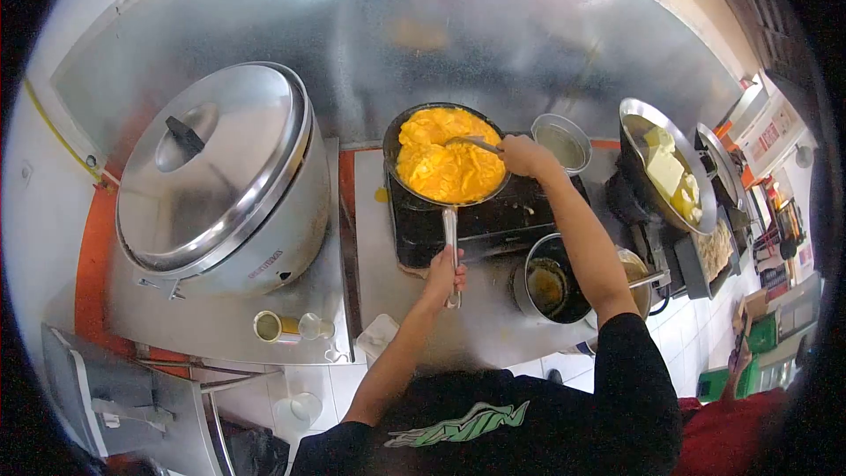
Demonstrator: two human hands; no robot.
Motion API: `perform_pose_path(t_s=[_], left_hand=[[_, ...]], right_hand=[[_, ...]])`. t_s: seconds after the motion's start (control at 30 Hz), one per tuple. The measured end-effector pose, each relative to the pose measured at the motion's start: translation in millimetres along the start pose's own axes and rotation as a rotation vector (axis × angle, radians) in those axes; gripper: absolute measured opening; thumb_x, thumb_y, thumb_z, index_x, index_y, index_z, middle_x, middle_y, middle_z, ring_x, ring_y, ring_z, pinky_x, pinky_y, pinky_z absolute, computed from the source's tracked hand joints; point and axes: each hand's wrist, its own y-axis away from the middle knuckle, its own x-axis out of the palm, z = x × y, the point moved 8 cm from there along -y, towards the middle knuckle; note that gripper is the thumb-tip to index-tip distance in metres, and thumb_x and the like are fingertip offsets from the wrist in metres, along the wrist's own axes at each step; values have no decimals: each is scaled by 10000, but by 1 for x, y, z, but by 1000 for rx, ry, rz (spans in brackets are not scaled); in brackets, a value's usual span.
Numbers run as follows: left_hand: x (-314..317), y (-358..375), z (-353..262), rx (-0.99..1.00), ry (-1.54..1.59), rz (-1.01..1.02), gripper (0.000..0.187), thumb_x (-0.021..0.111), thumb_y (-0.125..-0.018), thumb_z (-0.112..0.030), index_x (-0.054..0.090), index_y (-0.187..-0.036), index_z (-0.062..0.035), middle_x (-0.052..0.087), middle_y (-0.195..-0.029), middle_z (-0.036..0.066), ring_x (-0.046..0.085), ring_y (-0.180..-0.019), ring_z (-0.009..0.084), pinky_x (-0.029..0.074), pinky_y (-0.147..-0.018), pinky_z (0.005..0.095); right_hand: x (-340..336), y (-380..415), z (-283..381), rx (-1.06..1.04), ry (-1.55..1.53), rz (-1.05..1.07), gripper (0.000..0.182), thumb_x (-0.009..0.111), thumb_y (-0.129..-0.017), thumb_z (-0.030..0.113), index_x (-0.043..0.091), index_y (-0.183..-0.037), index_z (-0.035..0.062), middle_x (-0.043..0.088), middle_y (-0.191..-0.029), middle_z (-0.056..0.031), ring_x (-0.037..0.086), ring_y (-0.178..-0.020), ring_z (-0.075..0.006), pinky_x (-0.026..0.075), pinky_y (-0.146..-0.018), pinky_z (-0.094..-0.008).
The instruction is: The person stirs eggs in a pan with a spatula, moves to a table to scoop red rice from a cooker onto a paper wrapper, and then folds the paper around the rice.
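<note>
My left hand [443,278] is wrapped round the metal handle of a frying pan [389,143] on a black stove [467,234]. Soft, yellow-orange scrambled eggs [441,163] fill most of the pan. From the pan's right side, my right hand [527,157] grips a grey spoon-like utensil [476,141]. Its far end lies in the eggs, so its exact shape is partly hidden. Just behind my right hand stands a clear round bowl [564,143].
A large lidded steel cooker [256,220] stands left. A dark pot [548,282] sits beneath my right forearm. Farther right, a wok [634,119] holds pale yellow blocks in oil. A small open can [268,326] is near the left counter edge. Someone in red is at lower right.
</note>
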Motion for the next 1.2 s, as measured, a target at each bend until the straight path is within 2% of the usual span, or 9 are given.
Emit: perform_pose_path(t_s=[0.13,0.3,0.47,0.5,0.7,0.77,0.97,1.07,1.2], left_hand=[[-2,-5,7,-27,19,-14,389,371,-909,-454,399,-1038,-89,375,-589,-2,327,-419,73,313,-370,239],[-2,-2,3,5,-23,-6,388,374,-907,-455,404,-1037,-91,370,-582,-8,328,-419,72,317,-370,237],[2,4,0,-11,-15,-33,395,379,-905,-457,402,-1029,-83,370,-574,-6,333,-419,76,327,-372,240],[0,3,1,-12,-20,-31,391,377,-907,-453,402,-1027,-82,370,-574,-6,334,-419,77,328,-373,240],[-1,-2,2,14,-30,-12,355,360,-922,-419,399,-1024,-81,370,-570,0,334,-415,81,326,-366,243],[0,-1,1,28,-27,-7,340,356,-925,-407,400,-1020,-83,370,-565,1,332,-411,81,323,-361,244],[-3,-4,5,-12,-4,-20,340,360,-925,-405,401,-1019,-82,371,-576,2,326,-415,78,316,-360,242],[5,2,1,-14,14,-19,340,360,-924,-408,399,-1018,-83,371,-578,2,329,-417,77,313,-361,240],[8,3,0,12,10,-22,343,359,-924,-412,394,-1014,-82,367,-576,1,327,-417,76,311,-362,240]], right_hand=[[-27,-10,20,-54,-81,-143,222,502,-810,166,608,-965,48,616,-899,-191,590,-854,-364,469,-741,-439],[-18,-41,63,-87,-82,-78,242,495,-776,126,604,-974,40,619,-908,-186,600,-849,-351,475,-723,-440],[6,-86,54,-162,20,34,258,478,-761,140,621,-954,46,626,-909,-185,614,-808,-341,492,-685,-427],[-29,-52,54,-24,-120,88,263,486,-759,142,621,-977,81,629,-900,-178,616,-785,-344,496,-674,-425],[-72,11,25,-204,60,-54,277,494,-788,159,607,-1039,127,627,-876,-170,604,-784,-358,481,-689,-429],[-93,64,33,-189,42,-4,229,498,-766,134,632,-932,53,622,-862,-193,601,-820,-356,475,-703,-449],[-39,119,10,-78,-15,171,222,511,-773,119,619,-956,59,616,-895,-194,602,-848,-348,489,-718,-438],[7,122,17,-35,0,116,290,483,-805,129,549,-1086,106,605,-888,-183,597,-818,-366,475,-705,-457],[57,107,37,87,-176,-49,313,471,-829,147,471,-1138,101,597,-840,-208,588,-769,-384,470,-687,-476]])
